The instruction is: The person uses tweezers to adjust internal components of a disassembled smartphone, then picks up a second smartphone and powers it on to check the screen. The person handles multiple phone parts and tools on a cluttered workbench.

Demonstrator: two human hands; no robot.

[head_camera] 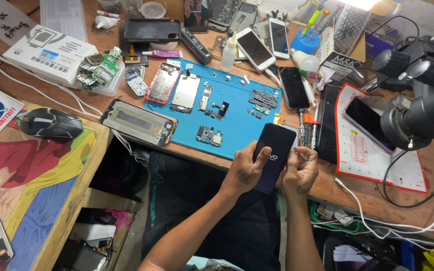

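Observation:
A black smartphone [273, 150] with a lit logo on its dark screen is held upright over the front edge of the workbench. My left hand [244, 173] grips its left side, thumb resting on the screen. My right hand [301, 168] is closed around its right edge, fingers curled. Just beyond the phone lies a blue work mat [237, 113] carrying a small circuit board [208, 135], metal frames and loose phone parts.
A phone frame [137, 122] lies left of the mat. Several phones [253, 47] and a glue bottle [229, 54] sit at the back. A microscope [420, 100] stands right, over a white mat with a phone [367, 123]. A black mouse [51, 123] rests at left. White cables [377, 221] trail at right.

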